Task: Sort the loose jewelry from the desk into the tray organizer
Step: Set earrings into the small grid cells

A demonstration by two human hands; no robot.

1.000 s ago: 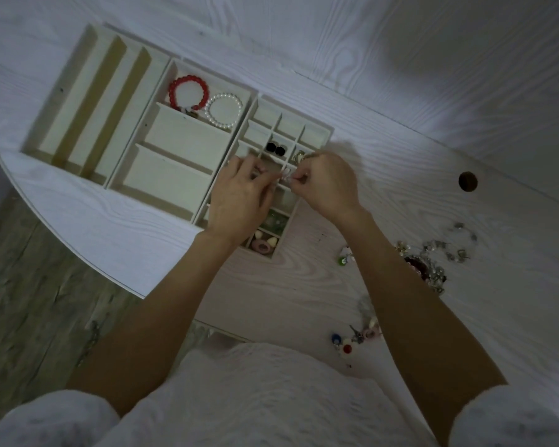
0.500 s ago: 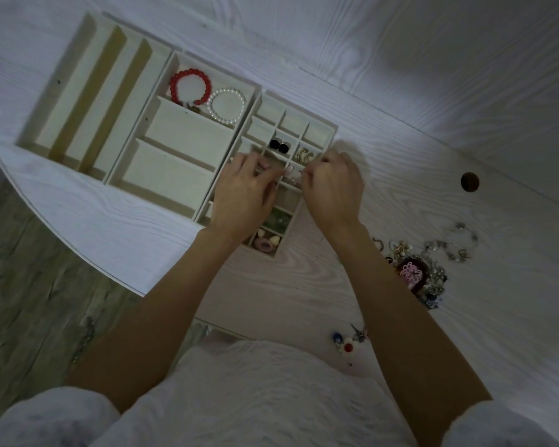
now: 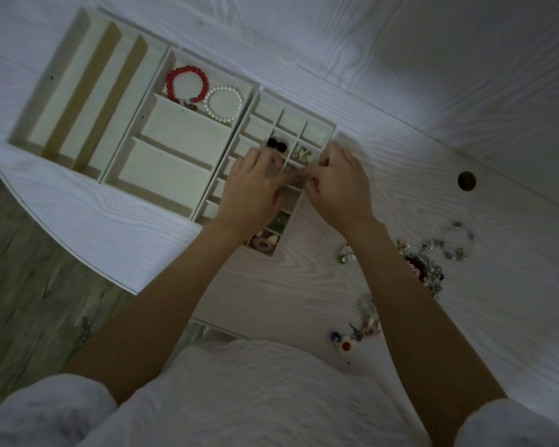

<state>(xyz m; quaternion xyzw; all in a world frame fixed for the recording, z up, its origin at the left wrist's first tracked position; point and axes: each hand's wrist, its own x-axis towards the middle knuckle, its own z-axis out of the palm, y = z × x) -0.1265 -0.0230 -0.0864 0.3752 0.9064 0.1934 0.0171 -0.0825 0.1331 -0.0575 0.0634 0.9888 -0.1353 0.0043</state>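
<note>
I see both hands over the small-cell part of the tray organizer (image 3: 317, 125), which lies on the white desk (image 3: 400, 221). My left hand (image 3: 252, 191) and my right hand (image 3: 339, 185) meet with the fingertips almost touching, above the middle cells. The fingers of both are curled and pressed together as in a pinch, but the piece between them is blurred and too small, so I cannot tell what they hold or whether they hold something at all

In the tray, the red bead bracelet (image 3: 188, 83) and the white pearl bracelet (image 3: 224, 103) lie side by side in the top cell of the middle section. Two black studs (image 3: 277, 144) sit in one small cell just beyond my left fingers, and gold earrings (image 3: 304, 154) are in the cell next to it. A pink piece (image 3: 262, 243) and something green (image 3: 279, 222) are in the nearest cells, partly under my left wrist

The loose jewelry still on the desk is to the right of my right forearm: a tangled pile (image 3: 430, 266), a small green piece (image 3: 344, 258) near the wrist, and a little group with red and blue parts (image 3: 349, 341) close to my body
</note>
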